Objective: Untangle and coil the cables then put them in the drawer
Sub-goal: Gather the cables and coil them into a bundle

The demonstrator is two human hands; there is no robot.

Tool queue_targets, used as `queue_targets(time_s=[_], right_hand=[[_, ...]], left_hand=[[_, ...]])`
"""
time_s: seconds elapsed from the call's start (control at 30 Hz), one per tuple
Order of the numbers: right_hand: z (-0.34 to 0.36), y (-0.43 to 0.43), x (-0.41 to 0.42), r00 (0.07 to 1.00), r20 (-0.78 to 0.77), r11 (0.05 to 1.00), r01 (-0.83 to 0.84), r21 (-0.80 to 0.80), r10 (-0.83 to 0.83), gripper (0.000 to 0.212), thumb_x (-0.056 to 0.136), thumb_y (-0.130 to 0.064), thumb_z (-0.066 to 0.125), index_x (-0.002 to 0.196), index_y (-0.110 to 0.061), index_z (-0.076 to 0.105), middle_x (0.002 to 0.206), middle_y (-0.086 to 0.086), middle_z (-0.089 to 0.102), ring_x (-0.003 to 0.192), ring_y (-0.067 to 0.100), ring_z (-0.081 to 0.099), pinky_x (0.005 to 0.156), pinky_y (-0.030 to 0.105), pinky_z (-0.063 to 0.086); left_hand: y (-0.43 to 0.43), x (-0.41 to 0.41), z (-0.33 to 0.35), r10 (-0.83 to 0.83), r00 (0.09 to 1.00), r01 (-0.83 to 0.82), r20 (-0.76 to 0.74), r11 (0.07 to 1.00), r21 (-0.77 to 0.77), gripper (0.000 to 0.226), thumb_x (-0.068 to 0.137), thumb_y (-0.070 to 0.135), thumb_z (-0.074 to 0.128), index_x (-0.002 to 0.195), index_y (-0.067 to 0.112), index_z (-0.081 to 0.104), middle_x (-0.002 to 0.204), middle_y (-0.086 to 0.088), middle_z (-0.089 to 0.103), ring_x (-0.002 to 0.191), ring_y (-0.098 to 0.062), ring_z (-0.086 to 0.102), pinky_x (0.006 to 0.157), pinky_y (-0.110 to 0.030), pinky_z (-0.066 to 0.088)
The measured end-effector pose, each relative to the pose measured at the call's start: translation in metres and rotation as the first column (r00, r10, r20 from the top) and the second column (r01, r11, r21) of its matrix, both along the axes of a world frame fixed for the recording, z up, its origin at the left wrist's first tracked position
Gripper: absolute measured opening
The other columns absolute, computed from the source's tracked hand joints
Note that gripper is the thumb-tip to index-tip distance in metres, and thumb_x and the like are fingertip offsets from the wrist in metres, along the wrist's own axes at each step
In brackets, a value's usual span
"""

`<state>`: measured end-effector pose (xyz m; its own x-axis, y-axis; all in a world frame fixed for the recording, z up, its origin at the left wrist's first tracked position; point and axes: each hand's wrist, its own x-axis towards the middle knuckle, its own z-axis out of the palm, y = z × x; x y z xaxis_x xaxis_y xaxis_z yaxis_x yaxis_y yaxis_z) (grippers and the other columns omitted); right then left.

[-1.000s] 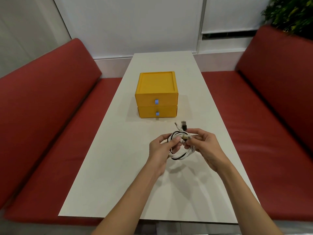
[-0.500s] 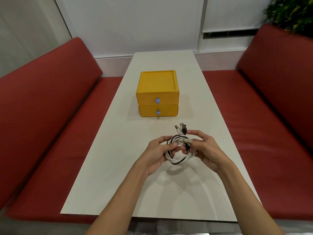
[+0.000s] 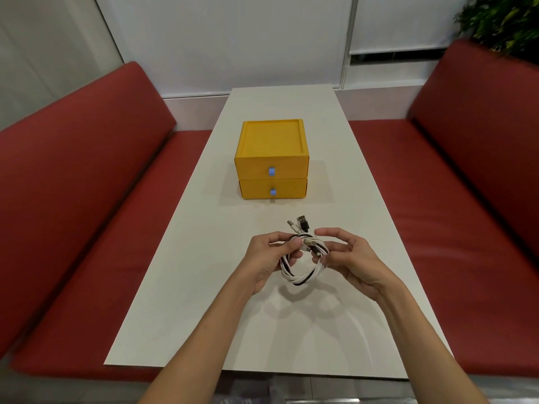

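Coil mid-frame over the table, below the shut drawers — left hand pinching its left side, right hand curled round its right — so tuck the upstanding plugs through the loop, your left pinch firm.

Even indoor light, wide-angle edge distortion

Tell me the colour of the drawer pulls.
The pulls are light blue; head view shows it.
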<state>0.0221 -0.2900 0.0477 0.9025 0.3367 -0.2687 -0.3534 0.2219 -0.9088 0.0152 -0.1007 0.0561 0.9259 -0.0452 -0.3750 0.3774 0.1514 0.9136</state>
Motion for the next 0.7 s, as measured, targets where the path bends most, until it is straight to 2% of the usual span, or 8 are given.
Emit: queue_targets(time_s=[0.1, 0.2, 0.4, 0.5, 0.57, 0.7], right_hand=[[-0.002, 0.007, -0.001, 0.998, 0.061, 0.999, 0.010, -0.033, -0.008, 0.047, 0.073, 0.019, 0.066, 0.112, -0.007, 0.063, 0.091, 0.015, 0.071, 0.075, 0.020, 0.065, 0.070, 0.025, 0.053], [-0.003, 0.015, -0.002, 0.979, 0.194, 0.991, 0.089, -0.101, -0.068, 0.042, 0.071, 0.008, 0.075, 0.107, -0.012, 0.066, 0.088, 0.010, 0.072, 0.074, 0.015, 0.066, 0.068, 0.022, 0.051], [-0.006, 0.024, -0.001, 0.915, 0.345, 0.970, 0.237, -0.046, -0.208, 0.026, 0.076, -0.001, 0.074, 0.101, -0.008, 0.069, 0.084, 0.011, 0.072, 0.072, 0.019, 0.066, 0.068, 0.027, 0.055], [-0.006, 0.024, 0.003, 0.910, 0.340, 0.967, 0.255, -0.009, -0.237, 0.022, 0.080, -0.003, 0.070, 0.102, -0.008, 0.071, 0.093, 0.013, 0.073, 0.082, 0.022, 0.070, 0.075, 0.033, 0.058], [-0.009, 0.022, 0.007, 0.921, 0.303, 0.968, 0.249, 0.027, -0.246, 0.017, 0.080, -0.007, 0.069, 0.097, -0.007, 0.073, 0.092, 0.016, 0.074, 0.085, 0.027, 0.070, 0.082, 0.037, 0.056], [-0.013, 0.018, 0.011, 0.926, 0.235, 0.955, 0.281, 0.094, -0.296, 0.026, 0.068, -0.019, 0.076, 0.090, -0.006, 0.074, 0.090, 0.019, 0.074, 0.085, 0.028, 0.071, 0.081, 0.032, 0.056]], left_hand=[[0.000, -0.001, -0.002, 0.027, 0.999, -0.028, -0.016, 0.999, -0.035, 0.026, 0.081, 0.012, 0.074, 0.102, -0.002, 0.070, 0.083, -0.012, 0.072, 0.072, -0.016, 0.069, 0.068, -0.023, 0.056], [-0.002, -0.002, -0.003, 0.058, 0.998, -0.060, -0.024, 0.996, -0.068, 0.024, 0.081, 0.013, 0.074, 0.099, -0.001, 0.070, 0.080, -0.010, 0.072, 0.072, -0.016, 0.069, 0.067, -0.023, 0.056], [-0.005, -0.004, -0.006, 0.079, 0.995, -0.077, 0.055, 0.996, -0.047, 0.013, 0.081, 0.013, 0.074, 0.091, 0.004, 0.075, 0.074, -0.009, 0.070, 0.069, -0.017, 0.064, 0.063, -0.022, 0.052], [-0.007, -0.002, -0.004, 0.067, 0.993, -0.066, 0.102, 0.998, -0.013, 0.010, 0.080, 0.010, 0.075, 0.089, 0.007, 0.076, 0.067, -0.006, 0.068, 0.064, -0.015, 0.061, 0.062, -0.021, 0.050], [-0.009, -0.001, -0.003, 0.066, 0.991, -0.066, 0.117, 0.998, 0.001, 0.010, 0.079, 0.009, 0.075, 0.089, 0.006, 0.075, 0.065, -0.005, 0.068, 0.061, -0.013, 0.059, 0.061, -0.019, 0.049], [-0.014, 0.003, -0.004, 0.021, 0.992, -0.020, 0.121, 1.000, -0.007, 0.016, 0.079, 0.012, 0.076, 0.095, 0.009, 0.074, 0.076, -0.007, 0.072, 0.074, -0.017, 0.064, 0.070, -0.022, 0.051]])
